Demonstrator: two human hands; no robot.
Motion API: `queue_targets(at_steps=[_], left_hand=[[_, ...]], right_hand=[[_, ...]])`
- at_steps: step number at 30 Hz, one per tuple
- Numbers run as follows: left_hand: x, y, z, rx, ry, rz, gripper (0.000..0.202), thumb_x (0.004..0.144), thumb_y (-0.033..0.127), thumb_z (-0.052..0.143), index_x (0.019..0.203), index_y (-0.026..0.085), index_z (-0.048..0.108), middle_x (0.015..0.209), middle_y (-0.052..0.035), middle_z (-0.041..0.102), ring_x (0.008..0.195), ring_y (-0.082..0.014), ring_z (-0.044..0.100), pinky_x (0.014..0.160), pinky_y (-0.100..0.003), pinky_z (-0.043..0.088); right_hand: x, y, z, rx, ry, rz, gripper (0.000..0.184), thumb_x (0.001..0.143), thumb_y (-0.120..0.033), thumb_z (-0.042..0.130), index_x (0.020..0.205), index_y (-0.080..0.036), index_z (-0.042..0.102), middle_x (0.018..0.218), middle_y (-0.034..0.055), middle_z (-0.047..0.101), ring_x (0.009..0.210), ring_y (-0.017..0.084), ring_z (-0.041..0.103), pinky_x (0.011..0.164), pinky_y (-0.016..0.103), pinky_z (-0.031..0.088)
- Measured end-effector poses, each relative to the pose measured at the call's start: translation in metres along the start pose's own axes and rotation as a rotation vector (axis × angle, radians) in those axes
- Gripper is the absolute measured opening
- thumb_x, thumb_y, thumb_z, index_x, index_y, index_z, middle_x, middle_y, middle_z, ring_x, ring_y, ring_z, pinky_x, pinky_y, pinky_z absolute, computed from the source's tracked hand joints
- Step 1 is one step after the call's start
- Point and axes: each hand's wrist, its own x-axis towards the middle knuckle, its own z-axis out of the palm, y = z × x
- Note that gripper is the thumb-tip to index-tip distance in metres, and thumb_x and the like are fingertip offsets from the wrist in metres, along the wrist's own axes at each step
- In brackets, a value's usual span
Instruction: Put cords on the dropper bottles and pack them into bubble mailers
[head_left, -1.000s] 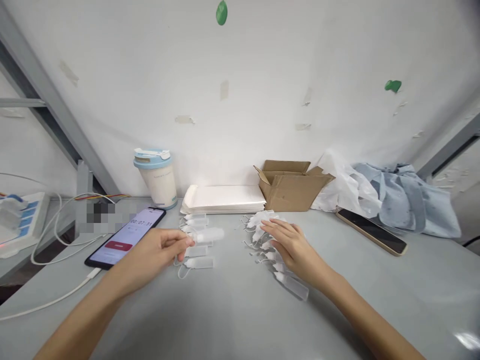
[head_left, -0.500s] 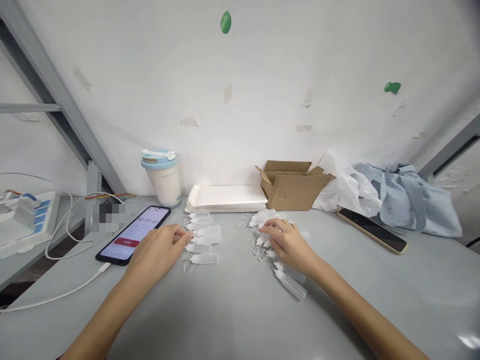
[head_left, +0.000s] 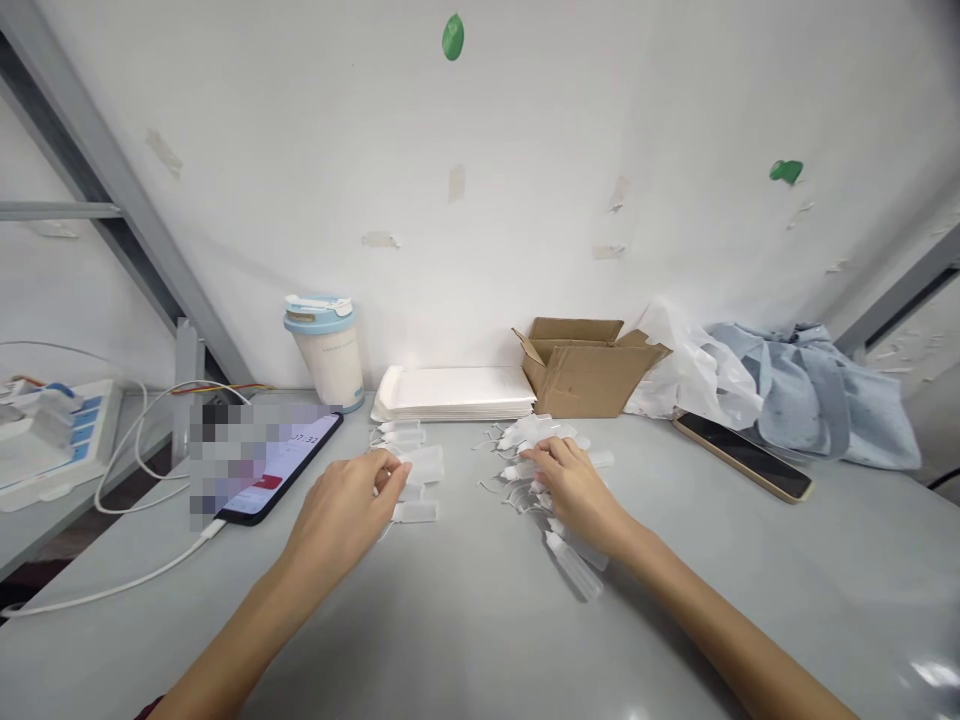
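Left hand [head_left: 341, 507] at lined-up bottles [head_left: 417, 512], right hand [head_left: 586, 497] apparently picking through heaped bottles [head_left: 574, 568], both grips unclear; separating one needs care.

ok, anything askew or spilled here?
Yes: squeeze bottles by the right hand lie jumbled at mixed angles, unlike the near-parallel row by the left hand. A pixelated patch oddly hides part of the plugged-in phone. No spill visible.

Left hand [head_left: 346, 500] apparently farther over bottles [head_left: 426, 463]
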Motion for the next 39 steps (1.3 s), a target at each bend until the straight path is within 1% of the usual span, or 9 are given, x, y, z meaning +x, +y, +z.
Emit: queue_targets(at_steps=[3, 6, 10, 14, 22, 26, 29, 34, 39], left_hand=[[-0.002, 0.004, 0.004, -0.109, -0.038, 0.032, 0.033, 0.084, 0.044, 0.038, 0.066, 0.021, 0.052, 0.056, 0.0017, 0.053, 0.052, -0.0156, 0.045, 0.053, -0.026, 0.029], [-0.006, 0.009, 0.01, -0.284, -0.155, 0.064, 0.032, 0.083, 0.045, 0.041, 0.072, 0.02, 0.057, 0.058, 0.0019, 0.053, 0.054, -0.0147, 0.046, 0.051, -0.024, 0.031], [-0.01, 0.014, 0.02, -0.461, -0.285, 0.059, 0.033, 0.084, 0.046, 0.042, 0.096, 0.019, 0.057, 0.061, 0.0029, 0.054, 0.053, -0.0136, 0.046, 0.048, -0.023, 0.031], [-0.011, 0.014, 0.027, -0.459, -0.268, 0.099, 0.035, 0.085, 0.041, 0.042, 0.111, 0.019, 0.053, 0.067, 0.0019, 0.057, 0.057, -0.0139, 0.049, 0.051, -0.023, 0.036], [-0.012, 0.012, 0.035, -0.211, -0.188, 0.374, 0.032, 0.088, 0.035, 0.042, 0.112, 0.019, 0.055, 0.075, -0.0001, 0.061, 0.061, -0.0139, 0.052, 0.061, -0.026, 0.039], [-0.015, 0.017, 0.035, -0.256, -0.202, 0.437, 0.026, 0.09, 0.031, 0.039, 0.089, 0.019, 0.062, 0.068, 0.0001, 0.059, 0.059, -0.0128, 0.05, 0.058, -0.023, 0.037], [-0.016, 0.021, 0.033, -0.355, -0.229, 0.387, 0.027, 0.089, 0.03, 0.04, 0.076, 0.018, 0.059, 0.062, 0.0011, 0.057, 0.056, -0.0116, 0.047, 0.055, -0.022, 0.035], [-0.017, 0.023, 0.03, -0.613, -0.339, 0.161, 0.024, 0.087, 0.037, 0.043, 0.081, 0.018, 0.057, 0.065, 0.0023, 0.057, 0.05, -0.0089, 0.041, 0.049, -0.021, 0.035], [-0.015, 0.023, 0.029, -0.702, -0.362, 0.125, 0.024, 0.086, 0.038, 0.045, 0.079, 0.017, 0.056, 0.065, 0.0028, 0.056, 0.047, -0.0075, 0.04, 0.048, -0.021, 0.035]], right_hand=[[-0.001, -0.002, -0.003, 0.036, 0.037, -0.013, 0.034, 0.081, -0.002, 0.043, 0.108, -0.017, 0.057, 0.1, 0.0112, 0.056, 0.089, 0.024, 0.051, 0.074, 0.038, 0.046], [-0.004, -0.005, -0.008, 0.082, 0.081, -0.02, 0.034, 0.085, -0.004, 0.037, 0.11, -0.017, 0.054, 0.1, 0.011, 0.056, 0.088, 0.023, 0.051, 0.075, 0.038, 0.047], [-0.01, -0.009, -0.016, 0.162, 0.131, -0.021, 0.032, 0.088, -0.008, 0.033, 0.112, -0.019, 0.052, 0.098, 0.01, 0.056, 0.089, 0.021, 0.053, 0.076, 0.038, 0.049], [-0.014, -0.018, -0.024, 0.302, 0.12, 0.018, 0.03, 0.092, -0.015, 0.029, 0.11, -0.02, 0.053, 0.096, 0.008, 0.058, 0.083, 0.018, 0.058, 0.07, 0.032, 0.051], [-0.017, -0.036, -0.03, 0.385, 0.077, 0.078, 0.03, 0.095, -0.022, 0.027, 0.1, -0.016, 0.056, 0.071, 0.0033, 0.057, 0.061, 0.015, 0.055, 0.056, 0.027, 0.045], [-0.017, -0.04, -0.03, 0.394, 0.079, 0.065, 0.032, 0.096, -0.023, 0.027, 0.092, -0.016, 0.058, 0.065, 0.0017, 0.053, 0.057, 0.014, 0.052, 0.054, 0.025, 0.043], [-0.018, -0.041, -0.032, 0.415, 0.075, 0.071, 0.033, 0.096, -0.024, 0.028, 0.088, -0.016, 0.058, 0.065, 0.0014, 0.053, 0.057, 0.014, 0.051, 0.055, 0.025, 0.042], [-0.019, -0.042, -0.034, 0.485, 0.031, 0.086, 0.029, 0.095, -0.028, 0.034, 0.089, -0.017, 0.06, 0.068, 0.0013, 0.057, 0.056, 0.013, 0.052, 0.057, 0.025, 0.042], [-0.019, -0.042, -0.034, 0.512, 0.075, 0.096, 0.03, 0.095, -0.03, 0.035, 0.087, -0.018, 0.061, 0.063, 0.0004, 0.055, 0.055, 0.013, 0.052, 0.057, 0.025, 0.043]])
